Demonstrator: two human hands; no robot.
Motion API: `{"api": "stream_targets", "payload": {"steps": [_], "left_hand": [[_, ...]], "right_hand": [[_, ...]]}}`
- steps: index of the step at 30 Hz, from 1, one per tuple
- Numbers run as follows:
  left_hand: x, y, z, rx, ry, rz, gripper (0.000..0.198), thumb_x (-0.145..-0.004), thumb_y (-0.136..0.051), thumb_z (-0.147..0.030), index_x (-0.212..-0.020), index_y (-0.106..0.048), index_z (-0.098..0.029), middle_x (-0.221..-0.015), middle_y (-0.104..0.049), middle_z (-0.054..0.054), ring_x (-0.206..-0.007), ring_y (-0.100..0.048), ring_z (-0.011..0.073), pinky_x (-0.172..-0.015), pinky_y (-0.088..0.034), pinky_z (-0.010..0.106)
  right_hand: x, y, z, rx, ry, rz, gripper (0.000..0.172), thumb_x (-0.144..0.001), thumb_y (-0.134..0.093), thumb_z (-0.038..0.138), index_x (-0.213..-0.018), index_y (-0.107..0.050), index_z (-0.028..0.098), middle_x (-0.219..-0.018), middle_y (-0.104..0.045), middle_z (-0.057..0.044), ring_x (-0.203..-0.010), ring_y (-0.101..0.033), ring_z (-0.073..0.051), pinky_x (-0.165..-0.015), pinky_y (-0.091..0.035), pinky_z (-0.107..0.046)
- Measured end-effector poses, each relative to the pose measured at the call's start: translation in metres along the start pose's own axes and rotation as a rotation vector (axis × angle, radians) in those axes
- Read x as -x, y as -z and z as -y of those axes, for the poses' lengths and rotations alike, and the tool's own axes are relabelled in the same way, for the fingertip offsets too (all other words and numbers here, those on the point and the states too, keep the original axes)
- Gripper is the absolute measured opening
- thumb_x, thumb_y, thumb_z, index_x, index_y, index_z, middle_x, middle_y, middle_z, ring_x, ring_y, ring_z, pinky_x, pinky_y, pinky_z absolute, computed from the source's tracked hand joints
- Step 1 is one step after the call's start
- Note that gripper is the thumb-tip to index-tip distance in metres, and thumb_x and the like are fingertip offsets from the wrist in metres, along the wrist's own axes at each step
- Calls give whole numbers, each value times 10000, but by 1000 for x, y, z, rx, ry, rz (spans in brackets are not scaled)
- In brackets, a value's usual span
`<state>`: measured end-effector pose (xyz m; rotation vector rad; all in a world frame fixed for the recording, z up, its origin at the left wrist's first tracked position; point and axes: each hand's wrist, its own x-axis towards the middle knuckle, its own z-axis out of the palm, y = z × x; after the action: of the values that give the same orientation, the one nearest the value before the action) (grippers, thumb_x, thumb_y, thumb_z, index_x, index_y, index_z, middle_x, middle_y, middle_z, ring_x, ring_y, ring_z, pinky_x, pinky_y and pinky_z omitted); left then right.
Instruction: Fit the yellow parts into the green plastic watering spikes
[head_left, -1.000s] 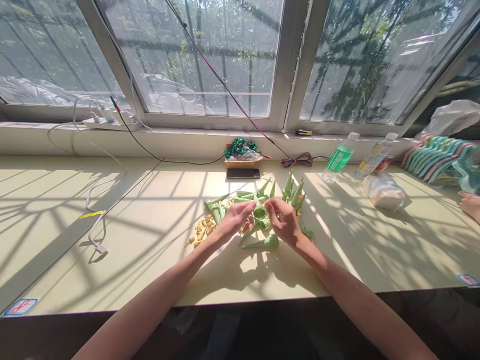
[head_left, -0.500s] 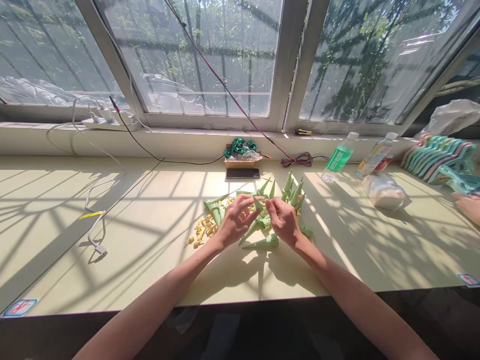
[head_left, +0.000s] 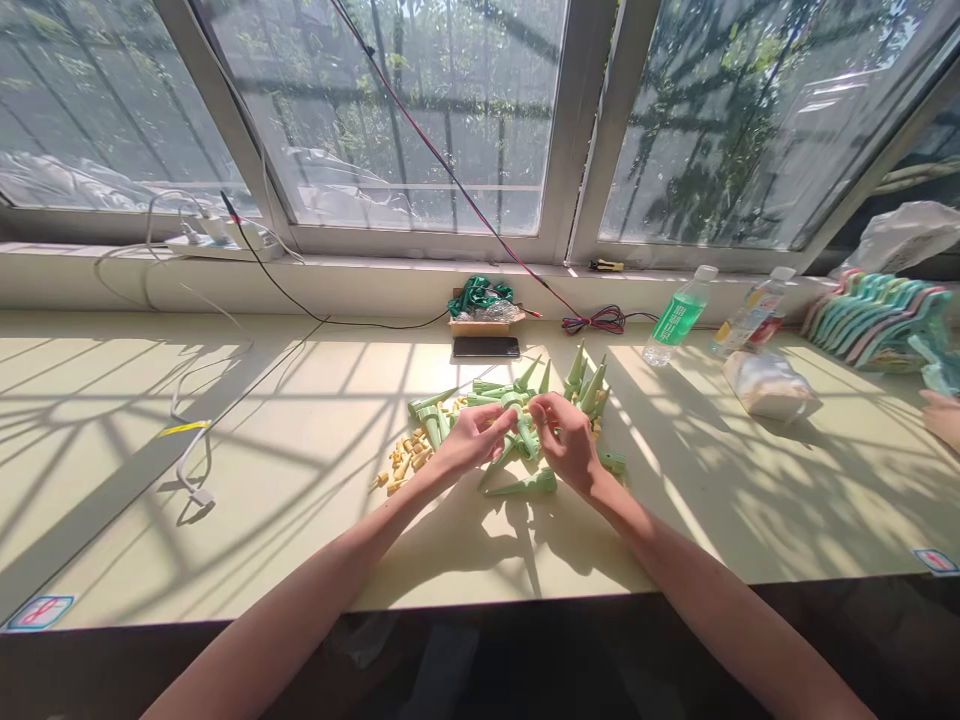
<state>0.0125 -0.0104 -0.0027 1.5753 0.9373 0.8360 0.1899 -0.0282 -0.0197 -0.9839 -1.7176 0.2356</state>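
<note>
My left hand (head_left: 480, 436) is closed in a pinch on a pale green plastic cone (head_left: 523, 430), which tilts with its narrow end down. Close beside it, my right hand (head_left: 565, 432) has thumb and forefinger pressed together near the cone's upper end. Whatever those right fingers hold is too small to make out. More green cones lie and stand around both hands, among them a cone lying on its side (head_left: 529, 484) in front and several upright cones (head_left: 592, 385) behind. Small yellow pegs (head_left: 405, 455) are heaped left of my left hand, partly hidden by it.
Behind the pile are a black phone (head_left: 486, 347) and a small box (head_left: 486, 326) with green material. To the right stand bottles (head_left: 679, 318), a wrapped packet (head_left: 771, 386) and a row of hangers (head_left: 874, 318). Another person's hand (head_left: 942, 416) shows at the right edge. A white cable (head_left: 196, 496) lies left.
The cone between my hands has turned from tip up to tip down. My left fingers have curled in. At the right edge, the other person's hand has shifted slightly right with teal material.
</note>
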Motion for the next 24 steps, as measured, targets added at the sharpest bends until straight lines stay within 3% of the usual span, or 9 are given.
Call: {"api": "stream_targets", "payload": {"steps": [7, 10, 15, 19, 21, 24], "left_hand": [[2, 0, -2, 47, -3, 21, 419, -839, -641, -550, -741, -529, -159, -520, -489, -32, -423, -426, 67, -390, -300, 178], [2, -1, -3, 11, -47, -22, 385, -803, -702, -494, -932, -589, -149, -657, -558, -10, -468, -474, 69, -392, -341, 173], [2, -3, 3, -150, -312, -106, 419, -808, -715, -389, -1154, -607, -179, -1039, -623, 68, -639, -584, 84, -547, -529, 211], [3, -3, 9, -285, -494, -152, 355, -867, -665, -347, -1191, -615, -211, -1169, -615, 94, -644, -563, 66, -591, -557, 221], [3, -3, 10, -313, -512, -171, 334, -877, -656, -339, -1187, -620, -220, -1165, -620, 91, -647, -568, 66, -603, -559, 220], [1, -4, 7, -248, -428, -190, 364, -859, -672, -360, -1181, -597, -207, -1136, -618, 84, -622, -574, 65, -540, -532, 200]], "right_hand": [[-1, 1, 1, 16, -17, 12, 262, -998, -426, 324, -775, -522, 228, -672, -548, -15, -580, -495, -162, -575, -409, -304], [-1, 1, 3, 27, -28, 12, 313, -996, -427, 329, -707, -472, 219, -610, -483, 12, -534, -440, -138, -540, -365, -281], [-1, 2, 5, 41, -37, 12, 381, -994, -418, 334, -637, -351, 220, -551, -361, 50, -490, -338, -104, -501, -296, -254], [0, 1, 5, 46, -78, 10, 412, -996, -403, 372, -623, -317, 222, -542, -323, 57, -483, -297, -98, -486, -271, -253], [0, 1, 5, 46, -81, 2, 418, -997, -404, 387, -621, -337, 218, -550, -342, 53, -490, -307, -100, -494, -285, -252], [0, 1, 5, 38, -64, -17, 400, -998, -418, 394, -643, -414, 211, -563, -397, 42, -506, -362, -107, -517, -327, -250]]}}
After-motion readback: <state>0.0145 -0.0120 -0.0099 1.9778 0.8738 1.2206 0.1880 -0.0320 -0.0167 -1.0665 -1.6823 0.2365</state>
